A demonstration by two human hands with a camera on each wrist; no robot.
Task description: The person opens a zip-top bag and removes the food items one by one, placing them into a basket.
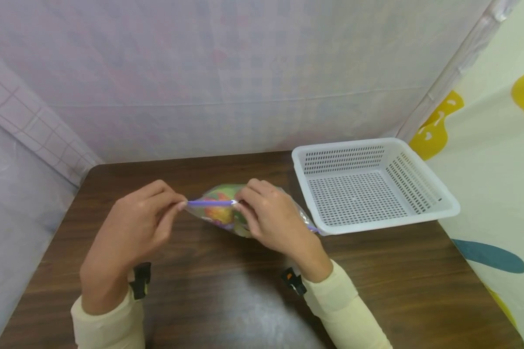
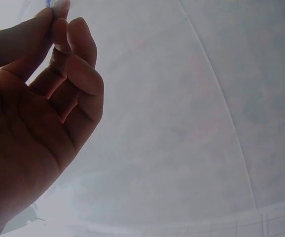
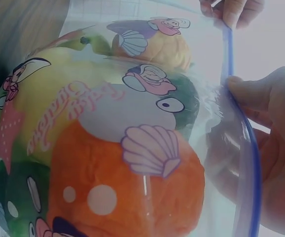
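Note:
A clear zip bag (image 1: 220,213) printed with cartoon shells and a starfish is held up over the brown table. Orange, yellow and green rounded things (image 3: 127,192) fill it; their kind cannot be told. My left hand (image 1: 139,228) pinches the left end of the purple zip strip (image 1: 209,203) between thumb and fingertips. Further along the same strip, my right hand (image 1: 275,218) pinches it, beside a small white piece on the strip. In the right wrist view the strip runs along the bag's edge past the right thumb (image 3: 251,94).
A white slotted plastic basket (image 1: 358,194) stands at the back right of the brown table (image 1: 227,300), close to the bag's right end. Behind the table hangs a pale curtain (image 1: 218,82), with a patterned cloth (image 1: 493,184) along the right.

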